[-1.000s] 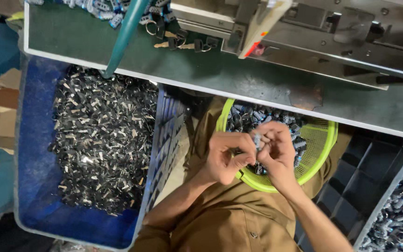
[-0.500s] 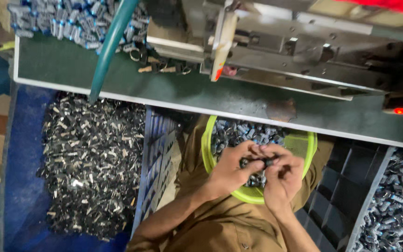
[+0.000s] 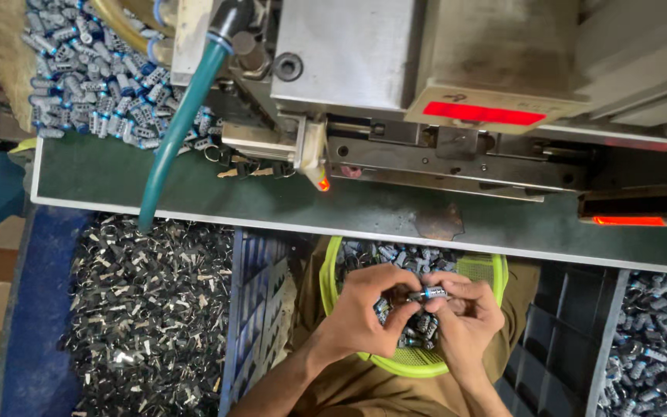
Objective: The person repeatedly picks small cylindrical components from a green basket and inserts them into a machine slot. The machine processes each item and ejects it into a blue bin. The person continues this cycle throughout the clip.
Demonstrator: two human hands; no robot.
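While your left hand (image 3: 364, 309) and right hand (image 3: 468, 313) pinch one small part (image 3: 431, 293), both grips clenched, the basket (image 3: 496, 270) sits beneath.

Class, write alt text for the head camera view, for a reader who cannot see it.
Two bare hands, the left hand and right hand, together pinch a small silver-and-blue metal cylinder above a lime-green plastic basket of similar parts. Beyond it a dark green workbench carries a grey metal machine; a blue crate of shiny scraps sits left.

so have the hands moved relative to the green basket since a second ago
No. Both hands stay together over the green basket, holding small cylindrical parts; only the head camera has tilted toward the machine.
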